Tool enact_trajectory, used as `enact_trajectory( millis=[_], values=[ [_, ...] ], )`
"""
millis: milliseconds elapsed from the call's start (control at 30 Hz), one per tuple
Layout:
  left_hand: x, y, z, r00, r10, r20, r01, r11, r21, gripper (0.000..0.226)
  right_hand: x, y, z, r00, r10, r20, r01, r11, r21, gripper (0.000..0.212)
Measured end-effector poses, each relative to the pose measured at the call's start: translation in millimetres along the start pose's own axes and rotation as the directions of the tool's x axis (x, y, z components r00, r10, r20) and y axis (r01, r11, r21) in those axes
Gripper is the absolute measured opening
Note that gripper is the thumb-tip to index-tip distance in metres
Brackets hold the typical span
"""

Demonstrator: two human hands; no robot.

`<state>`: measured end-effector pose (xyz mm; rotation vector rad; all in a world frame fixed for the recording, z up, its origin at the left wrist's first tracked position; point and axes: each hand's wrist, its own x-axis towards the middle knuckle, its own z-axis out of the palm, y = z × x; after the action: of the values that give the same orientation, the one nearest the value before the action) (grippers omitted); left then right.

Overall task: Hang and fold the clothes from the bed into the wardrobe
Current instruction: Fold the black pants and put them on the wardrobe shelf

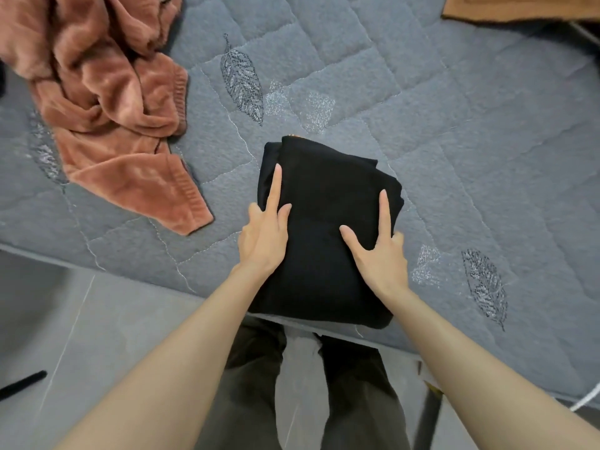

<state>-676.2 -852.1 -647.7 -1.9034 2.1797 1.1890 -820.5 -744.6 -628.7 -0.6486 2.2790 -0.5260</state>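
black folded garment [328,228] sits centre frame at the near edge of the bed, a thick squarish stack of soft matte knit, layers showing at its upper left corner, a tiny orange bit peeking at the top. my left hand [264,235] is on its left side, index finger straight along the top, thumb flat on the cloth, the other fingers curled down over the side edge. my right hand [378,251] mirrors it on the right side, index straight, thumb spread inward on top, the rest curled round the right edge, so both hands hold the stack between them, spread fairly wide. both forearms are bare and come in from the bottom of the frame. grey quilted bedcover [454,125] is fuzzy, stitched in squares, with an embroidered leaf [242,79]. rust plush garment [107,102] lies crumpled upper left, ribbed cuffs, well apart from the black stack. brown cloth [519,8] at upper right corner. grey tiled floor [65,319] lower left, dark trousers [253,384] below.
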Motion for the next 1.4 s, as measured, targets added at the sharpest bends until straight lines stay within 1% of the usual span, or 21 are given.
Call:
enact_trajectory(
  millis=[100,167,233,333,433,533,667,833,933,1033,1167,1267,1333,1400],
  values=[
    [-31.6,-5.9,5.1,0.997,-0.078,0.005,0.078,0.994,-0.082,0.052,-13.0,7.2,-11.5,0.995,0.010,0.102,-0.010,1.000,-0.009,0.082],
    [-55.6,-9.8,8.1,0.990,-0.142,-0.016,0.138,0.982,-0.132,0.050,-21.9,8.9,-21.2,0.983,-0.008,0.181,0.013,1.000,-0.028,0.082],
    [-81.3,-13.4,9.4,0.979,-0.193,-0.060,0.177,0.961,-0.215,0.050,-30.8,8.5,-32.7,0.969,-0.049,0.240,0.060,0.997,-0.039,0.082],
    [-119.9,-12.9,5.2,0.957,-0.245,-0.153,0.173,0.910,-0.377,0.049,-45.8,1.3,-50.1,0.944,-0.121,0.306,0.139,0.990,-0.038,0.082],
    [-170.1,-14.5,-10.7,0.909,-0.328,-0.258,0.175,0.860,-0.479,0.048,-74.8,-14.2,-66.7,0.889,-0.227,0.398,0.266,0.963,-0.044,0.081],
    [-221.2,-17.9,-37.3,0.861,-0.389,-0.328,0.160,0.819,-0.550,0.048,-106.6,-41.8,-77.0,0.797,-0.357,0.487,0.418,0.908,-0.017,0.080],
    [-300.4,-25.2,-75.3,0.754,-0.515,-0.408,0.169,0.752,-0.637,0.049,-168.2,-81.5,-82.1,0.642,-0.461,0.612,0.586,0.811,-0.003,0.078],
    [-411.0,-40.3,-126.5,0.591,-0.653,-0.474,0.152,0.667,-0.729,0.052,-265.6,-126.9,-67.6,0.419,-0.532,0.736,0.757,0.652,0.041,0.076],
    [-484.1,-53.5,-154.8,0.483,-0.714,-0.507,0.105,0.622,-0.776,0.054,-334.7,-151.8,-51.6,0.268,-0.555,0.787,0.819,0.562,0.118,0.075],
    [-559.6,-69.7,-177.5,0.364,-0.781,-0.507,0.065,0.565,-0.823,0.056,-411.8,-174.6,-35.3,0.092,-0.558,0.825,0.871,0.446,0.204,0.075],
    [-673.4,-87.4,-199.3,0.166,-0.837,-0.521,0.016,0.531,-0.847,0.058,-531.3,-193.2,-18.6,-0.176,-0.501,0.848,0.875,0.316,0.368,0.072],
    [-750.2,-97.6,-208.0,-0.037,-0.843,-0.537,-0.012,0.537,-0.843,0.059,-617.7,-199.5,-9.5,-0.368,-0.444,0.817,0.832,0.236,0.503,0.070],
    [-794.7,-101.5,-213.3,-0.159,-0.841,-0.517,-0.039,0.529,-0.848,0.059,-671.8,-203.1,-4.9,-0.475,-0.397,0.785,0.793,0.193,0.577,0.070],
    [-835.6,-103.4,-221.1,-0.254,-0.829,-0.499,-0.047,0.525,-0.850,0.059,-723.4,-208.1,-1.8,-0.559,-0.361,0.746,0.747,0.171,0.643,0.070]
  ],
)
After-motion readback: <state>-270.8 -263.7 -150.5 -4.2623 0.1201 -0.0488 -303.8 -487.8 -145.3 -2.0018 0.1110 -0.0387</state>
